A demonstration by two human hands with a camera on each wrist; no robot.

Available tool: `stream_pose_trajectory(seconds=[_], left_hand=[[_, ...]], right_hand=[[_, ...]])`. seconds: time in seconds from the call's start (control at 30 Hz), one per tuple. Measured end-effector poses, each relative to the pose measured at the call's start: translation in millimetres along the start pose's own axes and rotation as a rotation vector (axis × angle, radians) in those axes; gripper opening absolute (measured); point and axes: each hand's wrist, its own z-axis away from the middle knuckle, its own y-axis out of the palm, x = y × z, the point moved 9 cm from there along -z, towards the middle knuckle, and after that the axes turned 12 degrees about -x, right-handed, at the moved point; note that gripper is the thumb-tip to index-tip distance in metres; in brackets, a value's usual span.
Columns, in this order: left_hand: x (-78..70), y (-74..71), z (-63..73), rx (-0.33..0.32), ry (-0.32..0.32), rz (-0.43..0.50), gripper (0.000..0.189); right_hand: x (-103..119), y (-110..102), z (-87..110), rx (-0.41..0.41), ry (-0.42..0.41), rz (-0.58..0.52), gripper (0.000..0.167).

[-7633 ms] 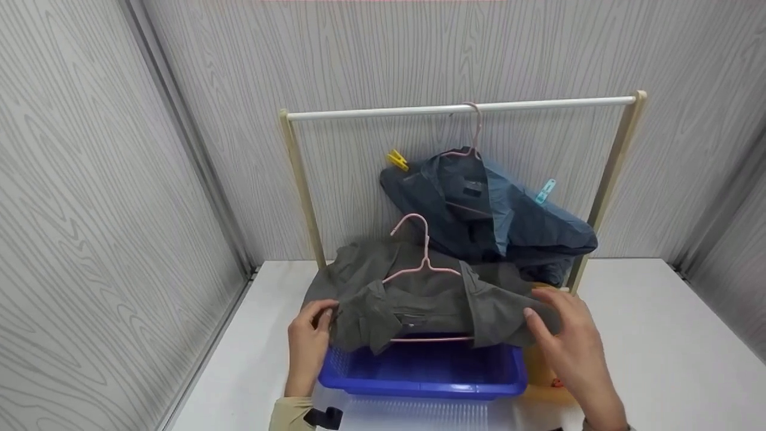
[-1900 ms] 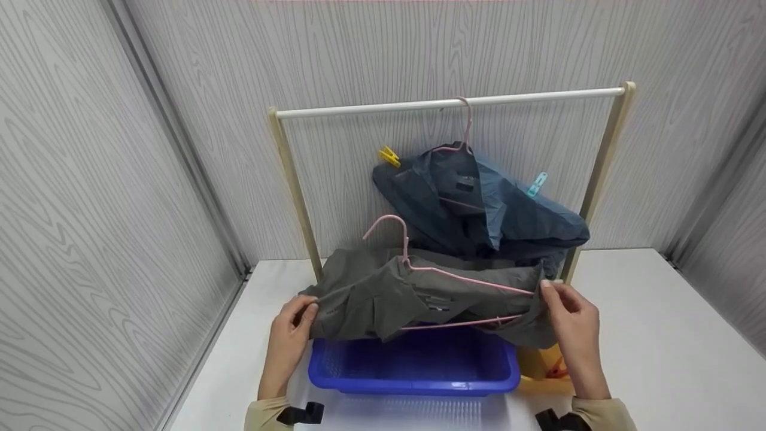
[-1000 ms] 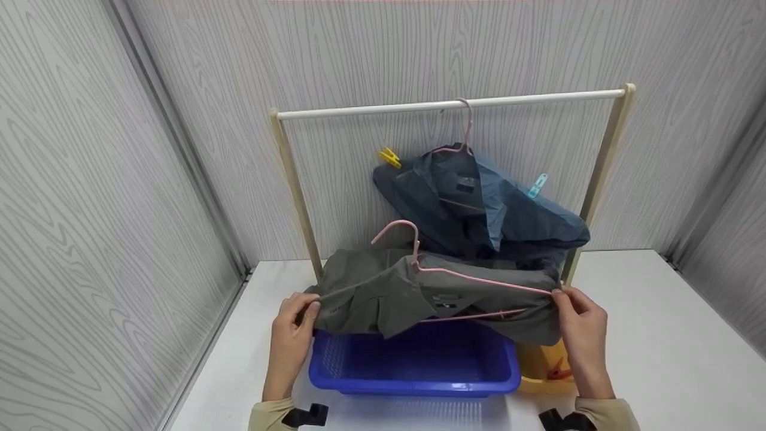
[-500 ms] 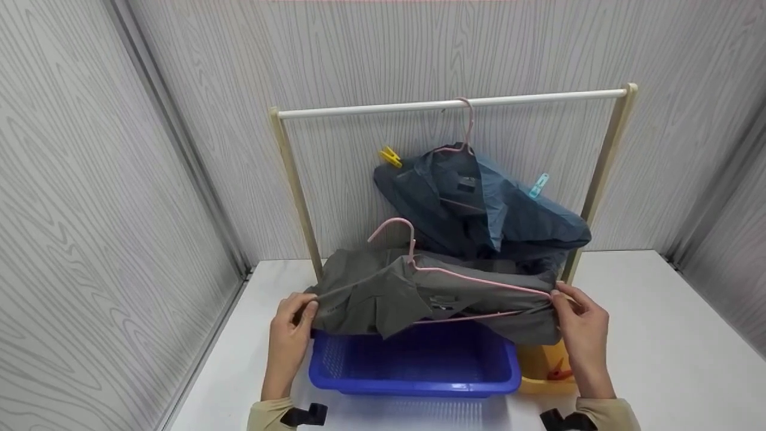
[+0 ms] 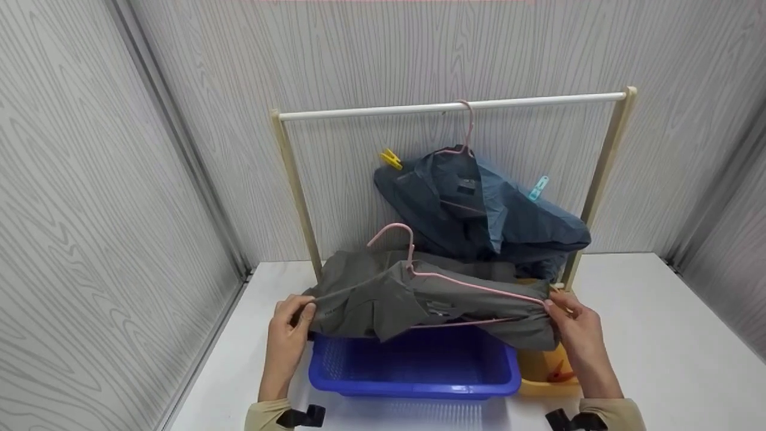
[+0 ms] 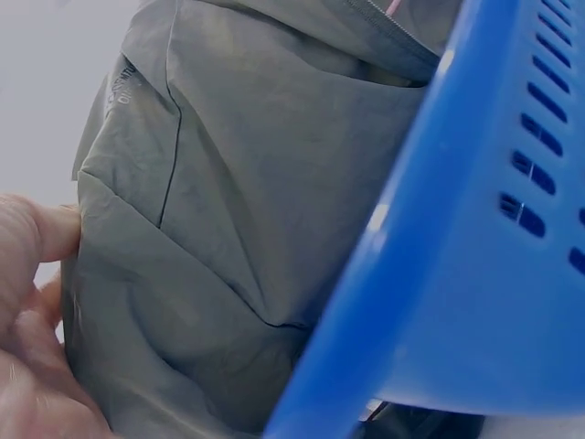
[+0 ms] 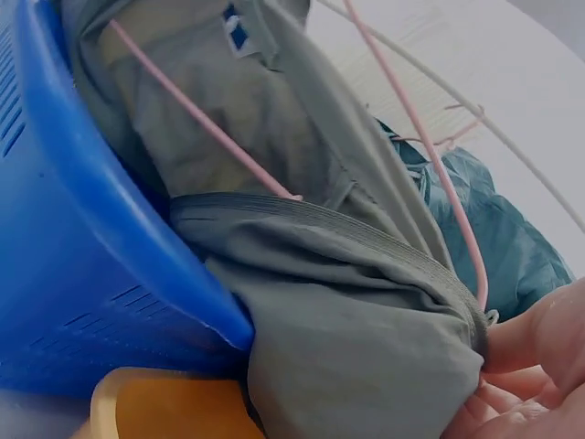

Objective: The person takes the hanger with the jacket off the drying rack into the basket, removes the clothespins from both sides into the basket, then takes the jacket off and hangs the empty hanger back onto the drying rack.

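My left hand (image 5: 287,335) pinches the left shoulder of a grey-green zip jacket (image 5: 359,311), which lies over the blue basket (image 5: 413,386). A pink hanger (image 5: 473,282) is partly inside it, hook up and tilted left. Its left side is hidden under the cloth; much of its right side lies bare across the neck opening. At the jacket's right end, my right hand (image 5: 577,335) pinches the cloth by the hanger's corner. In the right wrist view, the jacket's opening edge (image 7: 366,229) runs over the hanger's lower bar towards my fingertips.
Behind stands a rack with a white rail (image 5: 371,111) and wooden posts. A dark blue jacket (image 5: 526,221) hangs there on a pink hanger, with a yellow clothespin (image 5: 391,159) and a light blue clothespin (image 5: 538,188). A yellow container (image 5: 538,383) holding something red sits beside the basket.
Earlier the hanger stood centred with both shoulders covered; its right arm has since come bare. My right hand, loosely spread then, now pinches the right end and has just shifted slightly down and left.
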Motion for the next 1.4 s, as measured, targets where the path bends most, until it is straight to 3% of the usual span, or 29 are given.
stream_pose_trajectory(seconds=[0.17,0.53,0.63,0.8,0.87,0.93,1.03,1.27,1.4], left_hand=[[2.3,0.1,-0.5,0.011,-0.017,0.001,0.008],[5.4,0.8,-2.4,0.015,-0.03,0.004,0.009],[13.3,2.4,-2.1,0.028,-0.048,0.019,0.01],[27.3,4.9,0.3,0.03,-0.086,0.058,0.011],[21.6,4.3,1.1,0.024,-0.091,0.059,0.011],[13.5,2.5,1.1,0.018,-0.096,0.063,0.011],[9.6,0.7,0.1,0.007,-0.118,0.087,0.011],[10.4,-0.9,-2.0,-0.017,-0.164,0.174,0.012],[9.7,-1.1,-1.0,-0.021,-0.162,0.163,0.012]], right_hand=[[-7,4,-1.2,0.074,0.067,-0.045,0.055],[-15,11,-7.3,0.071,0.075,-0.109,0.053],[-17,12,-8.6,0.042,0.032,-0.06,0.05],[-5,16,-3.3,-0.05,-0.216,0.145,0.032],[1,19,1.2,-0.076,-0.318,0.236,0.027],[4,21,4.7,-0.072,-0.365,0.287,0.024],[6,25,8.7,-0.033,-0.367,0.299,0.021],[10,40,20.4,0.091,-0.271,0.163,0.023],[17,53,30.8,0.122,-0.321,0.18,0.02]])
